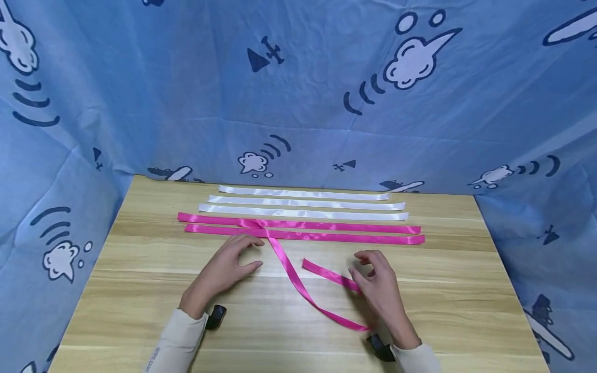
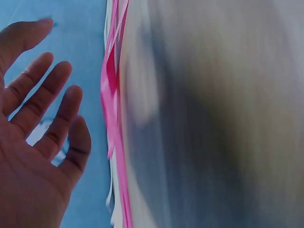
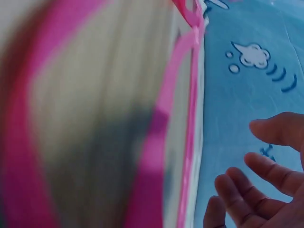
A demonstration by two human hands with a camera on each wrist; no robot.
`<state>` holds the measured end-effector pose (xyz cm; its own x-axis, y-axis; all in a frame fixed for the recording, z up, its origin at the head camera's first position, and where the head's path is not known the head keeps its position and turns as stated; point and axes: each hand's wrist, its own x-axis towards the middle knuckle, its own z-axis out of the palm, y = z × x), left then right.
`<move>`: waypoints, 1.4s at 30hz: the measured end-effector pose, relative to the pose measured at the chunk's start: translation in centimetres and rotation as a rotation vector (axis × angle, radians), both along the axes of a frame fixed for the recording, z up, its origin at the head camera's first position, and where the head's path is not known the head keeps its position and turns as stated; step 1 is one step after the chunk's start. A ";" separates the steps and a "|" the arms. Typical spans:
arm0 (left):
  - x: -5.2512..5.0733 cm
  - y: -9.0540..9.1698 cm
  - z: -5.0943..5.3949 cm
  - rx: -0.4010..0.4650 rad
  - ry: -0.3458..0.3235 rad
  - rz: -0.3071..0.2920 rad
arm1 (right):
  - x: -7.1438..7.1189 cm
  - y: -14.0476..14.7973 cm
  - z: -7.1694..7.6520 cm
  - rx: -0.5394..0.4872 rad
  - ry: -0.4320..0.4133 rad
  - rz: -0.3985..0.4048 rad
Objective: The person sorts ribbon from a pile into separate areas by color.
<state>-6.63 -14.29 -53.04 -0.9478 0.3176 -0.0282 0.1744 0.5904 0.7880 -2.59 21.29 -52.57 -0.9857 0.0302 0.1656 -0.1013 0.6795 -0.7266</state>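
A loose pink ribbon (image 1: 297,282) curves over the wooden table, one part crossing two straight pink ribbons and another end lying near my right hand (image 1: 379,285). That hand is just above the ribbon's short end section; its relaxed fingers (image 3: 267,173) hold nothing in the right wrist view. To the left, my left hand (image 1: 231,262) hovers by the lower straight pink ribbon (image 1: 345,238), thumb and fingers apart with nothing between them. The upper straight pink ribbon (image 1: 345,226) lies parallel behind it. Part of the loose ribbon is hidden beneath the right hand and wrist.
Three white ribbons (image 1: 308,213) lie in parallel rows at the back of the wooden table (image 1: 140,280). A blue patterned cloth (image 1: 308,93) hangs behind and at both sides. Each wrist bears a black camera (image 1: 216,317).
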 end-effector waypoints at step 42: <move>2.3 8.4 -1.7 -0.189 0.169 -0.434 | 4.2 -5.4 -2.7 0.049 -0.086 0.322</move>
<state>-4.29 -5.93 -54.76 -0.7255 0.6880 0.0191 0.5516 0.5646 0.6140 1.65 15.90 -55.23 -0.9537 -0.2913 0.0749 -0.2564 0.6571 -0.7089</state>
